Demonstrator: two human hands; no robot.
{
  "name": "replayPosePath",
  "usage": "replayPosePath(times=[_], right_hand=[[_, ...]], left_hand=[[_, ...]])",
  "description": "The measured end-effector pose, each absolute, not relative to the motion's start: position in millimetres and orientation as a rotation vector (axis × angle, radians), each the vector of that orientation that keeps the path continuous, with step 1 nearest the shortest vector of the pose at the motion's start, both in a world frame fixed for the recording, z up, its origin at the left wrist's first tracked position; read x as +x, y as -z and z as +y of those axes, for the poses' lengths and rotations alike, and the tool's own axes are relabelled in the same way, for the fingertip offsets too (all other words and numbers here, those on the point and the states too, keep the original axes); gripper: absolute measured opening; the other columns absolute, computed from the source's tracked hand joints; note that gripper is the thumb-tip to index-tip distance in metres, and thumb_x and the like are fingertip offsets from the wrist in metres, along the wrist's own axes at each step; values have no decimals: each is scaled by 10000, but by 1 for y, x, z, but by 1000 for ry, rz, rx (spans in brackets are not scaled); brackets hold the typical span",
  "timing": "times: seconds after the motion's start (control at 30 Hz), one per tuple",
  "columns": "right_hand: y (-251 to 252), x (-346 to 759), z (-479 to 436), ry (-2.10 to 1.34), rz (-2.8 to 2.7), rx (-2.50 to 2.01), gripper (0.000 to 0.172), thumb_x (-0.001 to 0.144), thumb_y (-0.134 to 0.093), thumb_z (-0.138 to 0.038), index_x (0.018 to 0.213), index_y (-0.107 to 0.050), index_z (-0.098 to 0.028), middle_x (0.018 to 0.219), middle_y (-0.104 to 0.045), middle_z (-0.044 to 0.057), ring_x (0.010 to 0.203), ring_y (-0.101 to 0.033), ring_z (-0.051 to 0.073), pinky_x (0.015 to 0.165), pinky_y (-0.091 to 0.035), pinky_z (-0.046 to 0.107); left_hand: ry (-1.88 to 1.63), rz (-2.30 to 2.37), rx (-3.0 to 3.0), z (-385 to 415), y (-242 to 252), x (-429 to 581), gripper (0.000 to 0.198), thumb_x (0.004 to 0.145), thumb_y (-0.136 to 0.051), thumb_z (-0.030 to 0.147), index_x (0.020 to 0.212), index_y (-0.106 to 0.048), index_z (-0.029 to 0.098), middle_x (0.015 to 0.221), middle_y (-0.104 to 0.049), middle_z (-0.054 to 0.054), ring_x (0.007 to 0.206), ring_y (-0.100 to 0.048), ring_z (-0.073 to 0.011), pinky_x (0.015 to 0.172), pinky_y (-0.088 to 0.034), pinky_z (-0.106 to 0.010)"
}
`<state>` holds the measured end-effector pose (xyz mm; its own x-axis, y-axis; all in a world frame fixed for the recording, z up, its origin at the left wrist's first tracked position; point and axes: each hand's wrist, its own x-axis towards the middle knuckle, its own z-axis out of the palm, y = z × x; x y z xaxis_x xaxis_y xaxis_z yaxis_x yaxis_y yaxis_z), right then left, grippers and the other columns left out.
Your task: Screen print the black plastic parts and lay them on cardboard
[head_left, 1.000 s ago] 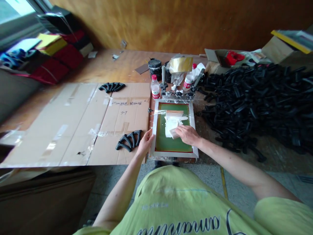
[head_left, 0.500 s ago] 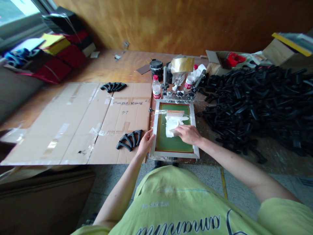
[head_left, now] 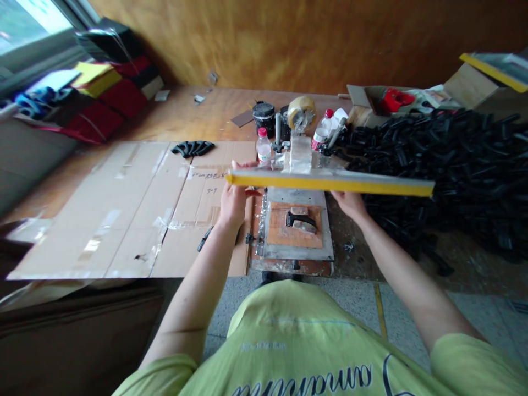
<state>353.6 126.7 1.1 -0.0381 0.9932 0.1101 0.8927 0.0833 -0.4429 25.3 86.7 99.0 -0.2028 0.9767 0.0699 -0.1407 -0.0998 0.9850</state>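
A screen-printing frame (head_left: 330, 180) is raised and seen edge-on, its long near edge yellow. My left hand (head_left: 233, 202) is closed around its left end, with the thumb on top. Just under the frame, right of the middle, is my right hand (head_left: 347, 203); its fingers are hidden behind the edge. Below lies a metal base plate (head_left: 328, 250) bearing a brown board (head_left: 277, 225). A curved black handle (head_left: 303, 221) rests on a small block on that board. More black handles (head_left: 205, 240) lie partly behind my left forearm.
Flattened cardboard (head_left: 124, 220) covers the left of the table, with a row of black handles (head_left: 193, 148) at its far edge. A large heap of black handles (head_left: 445, 176) fills the right. Bottles (head_left: 264, 146), a black tub (head_left: 264, 116) and a tape roll (head_left: 301, 113) stand behind.
The screen frame has gone from lying flat to raised, uncovering the board and black handle beneath. My left hand moved up and away from me with it; my right hand left the white ink on the mesh.
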Motion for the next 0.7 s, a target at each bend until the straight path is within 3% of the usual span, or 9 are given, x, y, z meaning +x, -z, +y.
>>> replayPosePath(times=[0.1, 0.17, 0.23, 0.33, 0.4, 0.47, 0.57, 0.63, 0.7], right_hand=[[31, 323, 93, -432, -2277, -1756, 315, 887, -621, -493, 832, -663, -186, 923, -690, 73, 891, -639, 207, 799, -477, 296], [40, 302, 79, -375, -2415, -1745, 244, 902, -633, -411, 859, -641, -170, 989, -679, 112, 993, -619, 234, 866, -457, 322], [37, 286, 70, -368, -2404, -1857, 192, 944, -579, -351, 914, -621, -166, 979, -683, 127, 978, -620, 242, 843, -454, 328], [24, 265, 56, -452, -2246, -2015, 221, 1004, -461, -347, 1008, -596, -171, 967, -690, 123, 926, -631, 234, 773, -452, 316], [19, 247, 39, -431, -2227, -1932, 231, 1010, -448, -355, 1021, -594, -175, 985, -682, 122, 961, -617, 236, 791, -451, 316], [20, 230, 21, -423, -2371, -1637, 209, 1001, -478, -347, 985, -606, -182, 984, -676, 106, 992, -597, 229, 841, -448, 316], [28, 237, 12, -464, -2562, -1243, 186, 991, -509, -315, 913, -630, -198, 967, -681, 68, 999, -582, 198, 905, -439, 310], [31, 272, 23, -419, -2546, -1410, 166, 981, -516, -260, 909, -651, -194, 980, -686, 77, 995, -586, 199, 897, -447, 315], [33, 325, 42, -289, -2435, -1882, 163, 954, -509, -181, 978, -671, -179, 1021, -682, 124, 976, -603, 227, 835, -470, 331]], left_hand=[[-1490, 1156, 1087, 113, -116, 32, 568, 925, -369, 686, 1019, -641, 196, 913, -718, -99, 841, -685, -171, 623, -538, -239], [-1525, 1155, 1048, 113, -112, 36, 557, 925, -367, 689, 1068, -619, 214, 919, -722, -89, 828, -690, -159, 628, -538, -233], [-1498, 1183, 962, 95, -95, 43, 566, 906, -394, 706, 1108, -606, 221, 906, -726, -82, 781, -694, -156, 593, -528, -228], [-1043, 1214, 790, 43, -51, 64, 608, 818, -548, 724, 1064, -642, 176, 856, -734, -114, 737, -707, -208, 526, -521, -255], [-779, 1179, 655, 6, -21, 79, 591, 781, -645, 676, 1096, -648, 176, 952, -741, -138, 857, -721, -257, 593, -563, -304], [-827, 1170, 501, -22, 2, 88, 522, 804, -642, 644, 1027, -644, 172, 973, -735, -128, 913, -718, -257, 667, -584, -328], [-994, 1265, 307, -40, 26, 73, 383, 865, -621, 535, 940, -606, 160, 968, -727, -106, 835, -729, -212, 659, -587, -308], [-1079, 1428, 270, -45, 41, 40, 305, 905, -587, 466, 942, -584, 163, 1028, -721, -103, 782, -734, -182, 627, -583, -284], [-1150, 1630, 274, -52, 58, -3, 277, 946, -517, 447, 949, -558, 174, 1088, -708, -106, 772, -738, -166, 631, -583, -273]])
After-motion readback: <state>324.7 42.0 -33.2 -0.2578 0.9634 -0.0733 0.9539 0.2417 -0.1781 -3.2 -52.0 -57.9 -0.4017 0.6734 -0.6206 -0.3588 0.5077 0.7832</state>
